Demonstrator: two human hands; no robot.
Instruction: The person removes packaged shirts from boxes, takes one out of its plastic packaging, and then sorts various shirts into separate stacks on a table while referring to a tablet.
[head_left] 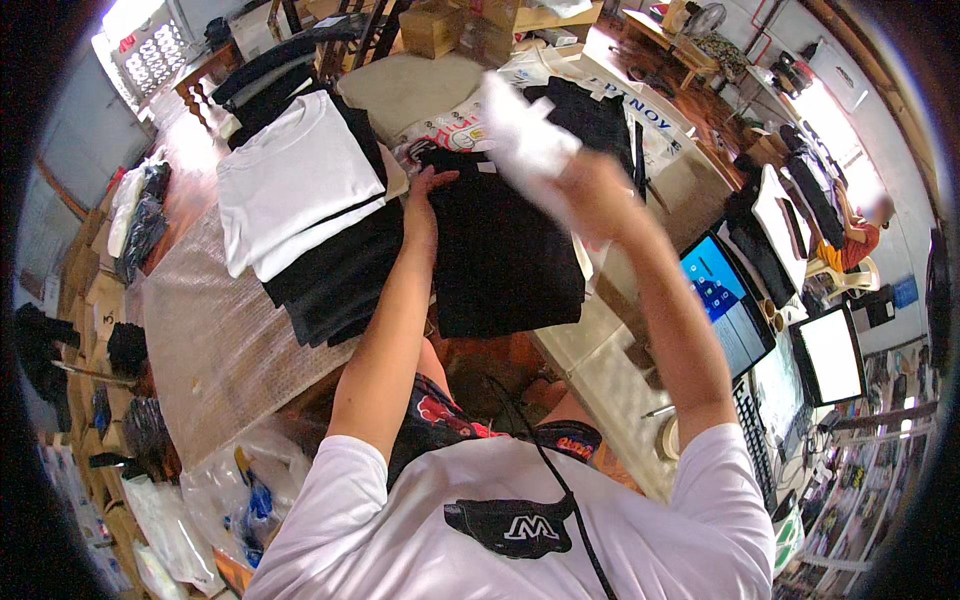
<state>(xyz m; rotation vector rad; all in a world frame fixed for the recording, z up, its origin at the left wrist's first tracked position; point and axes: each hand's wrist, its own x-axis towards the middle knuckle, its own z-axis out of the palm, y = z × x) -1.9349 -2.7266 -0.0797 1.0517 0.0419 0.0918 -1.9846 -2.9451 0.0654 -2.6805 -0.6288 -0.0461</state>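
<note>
A folded black shirt (pixel 510 250) lies in front of me, with a small white tag near its collar. My left hand (pixel 437 182) rests on the upper left corner of that shirt, its fingers stretched out. Raised over its upper right side, my right hand (pixel 597 195) is blurred by motion and closed around a crumpled white item (pixel 520 130). This item is too smeared to tell cloth from paper. To the left, folded white shirts (pixel 295 180) sit on top of a stack of black shirts (pixel 340 280). Another black garment (pixel 590 120) lies behind my right hand.
Bubble wrap (pixel 220 330) covers the table's left part. A laptop (pixel 725 300), a keyboard (pixel 755 440) and a bright screen (pixel 832 355) stand at the right. Cardboard boxes (pixel 430 32) are at the back. A person (pixel 860 235) sits far right.
</note>
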